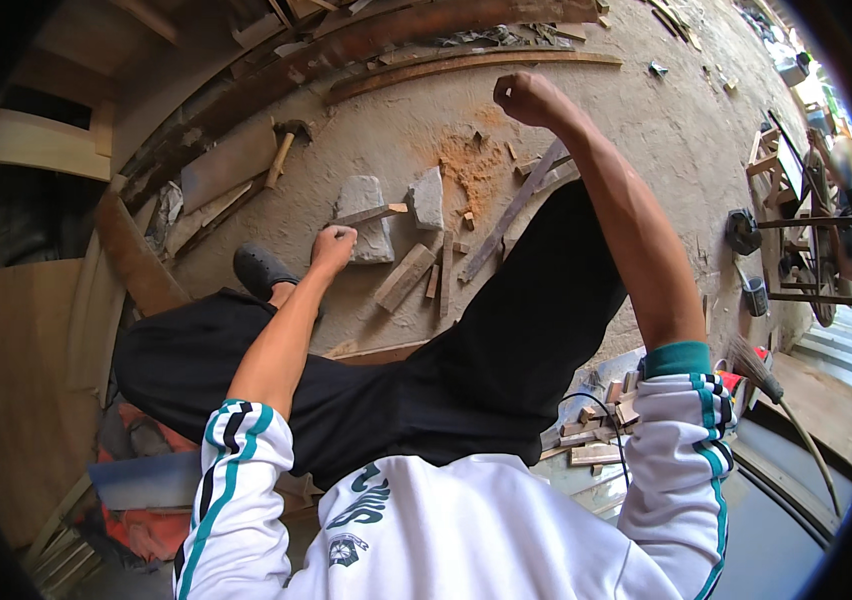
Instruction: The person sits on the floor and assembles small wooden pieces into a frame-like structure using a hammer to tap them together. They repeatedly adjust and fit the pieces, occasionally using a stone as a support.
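Note:
My left hand (333, 248) is closed at the near end of a short wooden strip (370, 214), gripping it. The strip lies across a flat grey stone block (374, 240) on the ground. A smaller grey stone (427, 198) sits just right of the block. Farther forward and to the right, my right hand (530, 100) is raised in a closed fist above the ground. Its fingers are curled, and whatever may be inside them is hidden.
A hammer (286, 150) rests on boards at the left. Wood offcuts (406, 278) lie between my legs, near orange sawdust (471, 165). A long plank (514, 208) lies by my right leg. More small blocks (596, 430) and a brush (756, 370) are at the right.

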A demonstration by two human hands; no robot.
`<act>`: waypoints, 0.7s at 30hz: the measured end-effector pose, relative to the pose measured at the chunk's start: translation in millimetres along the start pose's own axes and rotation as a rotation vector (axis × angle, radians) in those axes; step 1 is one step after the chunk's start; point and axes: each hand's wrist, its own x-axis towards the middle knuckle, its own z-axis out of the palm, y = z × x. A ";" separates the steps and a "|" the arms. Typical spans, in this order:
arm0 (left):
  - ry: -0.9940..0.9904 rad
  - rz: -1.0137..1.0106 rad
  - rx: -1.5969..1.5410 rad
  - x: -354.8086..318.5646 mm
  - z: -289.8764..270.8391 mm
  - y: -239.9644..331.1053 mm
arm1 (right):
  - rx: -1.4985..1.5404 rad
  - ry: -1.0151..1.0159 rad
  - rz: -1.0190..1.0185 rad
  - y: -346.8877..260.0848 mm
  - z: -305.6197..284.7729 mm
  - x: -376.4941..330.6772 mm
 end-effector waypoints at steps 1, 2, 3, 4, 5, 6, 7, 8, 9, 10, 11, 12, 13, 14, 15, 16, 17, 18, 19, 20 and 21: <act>0.038 0.005 0.030 7.4 0.3 -20.4 | -0.002 -0.040 0.055 -9.4 2.5 2.2; 0.076 0.009 0.060 14.3 1.2 -40.4 | -0.005 -0.080 0.109 -20.6 7.1 5.2; 0.102 0.016 0.090 21.1 6.5 -54.5 | -0.013 -0.123 0.176 -25.2 13.3 6.5; 0.100 0.060 0.127 21.2 14.0 -49.5 | -0.096 -0.278 0.192 -17.4 28.9 9.3; 0.101 0.102 0.163 20.3 21.5 -44.5 | -0.156 -0.311 0.191 -10.6 45.6 7.5; 0.106 0.133 0.202 14.0 24.6 -41.7 | -0.212 -0.345 0.182 -8.2 62.7 7.5; 0.087 0.173 0.217 16.4 29.3 -37.6 | -0.233 -0.375 0.177 -7.1 82.9 6.1; 0.074 0.222 0.270 14.5 36.9 -26.1 | -0.205 -0.372 0.191 -8.1 114.1 -4.9; 0.056 0.276 0.324 10.1 43.5 -8.1 | -0.123 -0.354 0.229 -5.8 149.6 -20.2; 0.045 0.333 0.377 10.5 48.7 2.9 | -0.036 -0.350 0.272 -8.7 182.4 -37.4; 0.114 0.532 0.443 21.8 53.2 -7.0 | 0.048 -0.346 0.294 -23.8 211.0 -49.3; 0.169 0.542 0.519 23.3 41.9 -15.8 | 0.143 -0.516 0.353 -70.0 221.1 -51.6; 0.186 0.605 0.571 24.3 44.7 -0.1 | 0.182 -0.550 0.393 -78.3 248.5 -78.5; 0.226 0.637 0.638 26.1 39.3 1.7 | 0.219 -0.644 0.531 -110.2 255.0 -86.0; 0.243 0.674 0.631 31.3 39.6 3.5 | 0.273 -0.682 0.583 -123.2 269.7 -102.9; 0.263 0.709 0.625 38.0 39.5 3.7 | 0.326 -0.721 0.631 -131.8 285.3 -117.8; 0.292 0.733 0.629 44.4 36.4 0.9 | 0.354 -0.732 0.697 -146.3 287.4 -121.2; 0.215 0.700 0.628 50.0 35.5 1.6 | 0.382 -0.741 0.772 -158.6 287.8 -125.0; 0.136 0.671 0.624 55.5 35.5 3.6 | 0.394 -0.709 0.838 -166.8 289.7 -127.7; 0.059 0.640 0.620 58.4 36.0 4.5 | 0.405 -0.677 0.903 -173.7 291.4 -130.3; 0.031 0.620 0.663 63.3 37.2 4.4 | 0.415 -0.633 0.966 -176.0 292.6 -129.3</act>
